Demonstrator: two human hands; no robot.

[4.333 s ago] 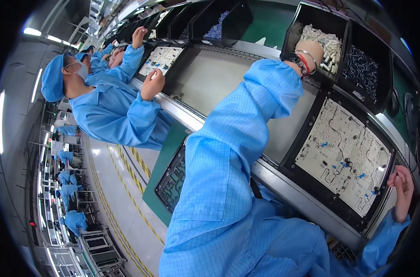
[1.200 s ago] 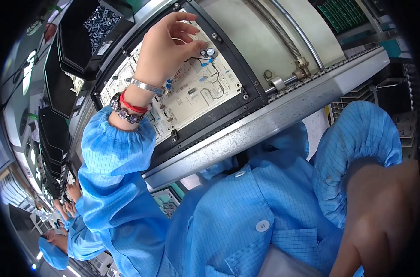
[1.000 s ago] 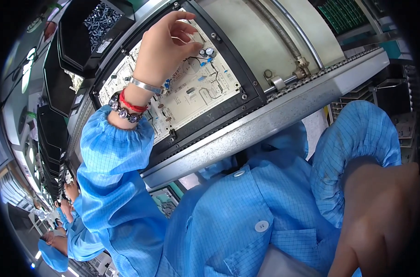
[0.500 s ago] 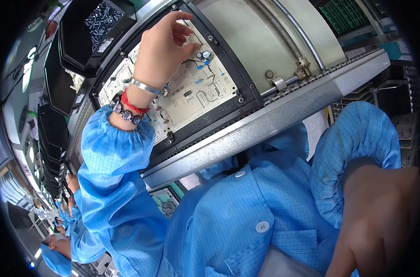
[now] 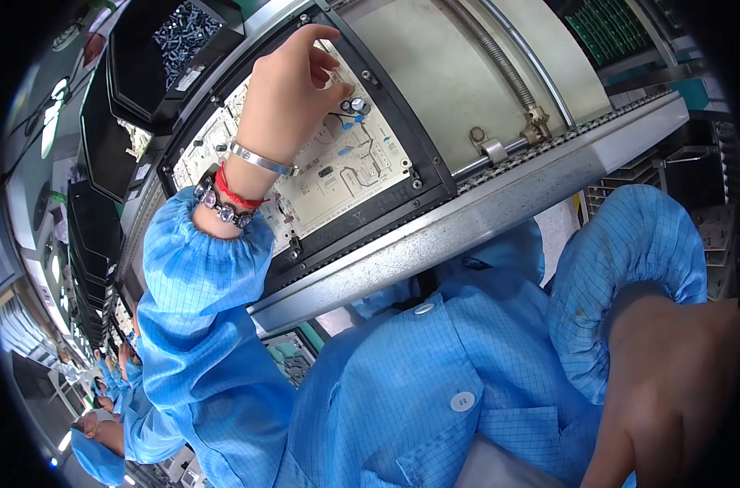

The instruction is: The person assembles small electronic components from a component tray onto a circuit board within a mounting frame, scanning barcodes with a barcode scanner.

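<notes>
Pale circuit board (image 5: 362,175) lies beneath the nearer left hand (image 5: 287,89), loosely curled and gaping; the right hand (image 5: 671,390) hangs well apart, its grip hidden from me.

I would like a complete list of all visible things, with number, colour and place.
Circuit board: one, cream, inside the frame
Frame: one, black, around the board
Cylindrical components: two, silver-topped, on the board
Bins: several, black, left side
Small parts: many, dark, in the top bin
Pale parts: several, cream, in the next bin
Metal rail: one, silver, across the middle
Coil: one, grey, upper right
Green panels: count unclear, green, upper right
Co-workers: at least one, blue clothing, lower left
Bracelets: three, silver, red and dark-beaded, left wrist
Coat: one, blue, lower middle
Left hand: one, bare, over the board
Right hand: one, bare, lower right, blurred
</notes>
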